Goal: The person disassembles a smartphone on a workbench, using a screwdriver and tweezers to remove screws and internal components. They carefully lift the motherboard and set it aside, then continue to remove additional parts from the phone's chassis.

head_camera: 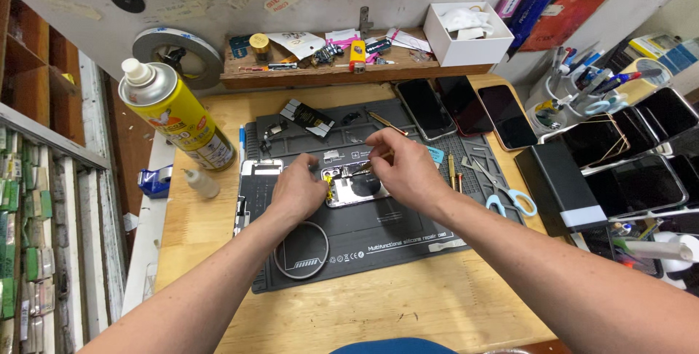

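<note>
Two hands are meeting over one opened phone (357,187), which is lying on a dark mat (378,234) near the middle of the table (211,223). The phone's long axis is running left to right across the view, roughly square to both forearms. Its camera end is pointing toward the left hand (297,192); the far end is disappearing under the right hand (409,172).

The left hand is resting on the phone's left end, fingers curled and pressed together, apparently steadying the body. Whether the thumb is gripping the edge cannot be told; the knuckles are hiding it.

The right hand is hovering above the phone's upper edge, thumb and forefinger closing in a tight pinch. Something small and thin seems to be held there, pointing left toward the phone's upper-middle; what it is cannot be told, it is too small. The remaining fingers are folding loosely under the palm.

Both hands are lying about equally near the phone; the right one is nearer the exposed interior, which sits just below and left of its fingertips.

Nearby, not being touched: scissors (502,194) right of the right hand on the mat, a yellow spray can (175,110) standing far left, three dark phones (466,105) lying beyond the mat.
</note>
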